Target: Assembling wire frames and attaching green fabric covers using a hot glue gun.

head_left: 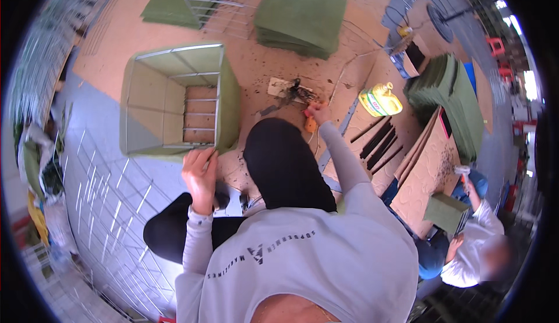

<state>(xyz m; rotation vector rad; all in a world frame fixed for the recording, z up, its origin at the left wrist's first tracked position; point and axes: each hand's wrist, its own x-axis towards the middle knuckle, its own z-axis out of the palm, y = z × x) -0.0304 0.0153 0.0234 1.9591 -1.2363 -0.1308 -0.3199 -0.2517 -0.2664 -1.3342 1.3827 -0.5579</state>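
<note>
The left hand (200, 171) grips the near edge of an open box-shaped cage of silver wire lined with olive-green felt panels (174, 99), fingers curled over the rim at its near right corner. The cage stands on the brown board floor (262, 61) to the left of the person's black-clad knee (285, 166), its open top facing the camera, with wire bars showing on its bottom.

The right hand (317, 113) reaches far and to the right past the knee and closes around a small orange tool (310, 125), which rests on the floor just beside a scrap of white card with dark metal bits (288, 88).

Farther off lies a thick stack of square green felt sheets (301, 15), and left of it a flat silver wire grid (218, 0) rests over more green felt. A yellow plastic jug (379, 100) lies on its side to the right, near a few black rods (379, 143). More wire grids (110, 206) lie flat on the grey floor on the near left. On the near right another person in a white top (474, 247) crouches, holding a green felt-covered piece (445, 212) beside leaning brown boards (428, 171).
</note>
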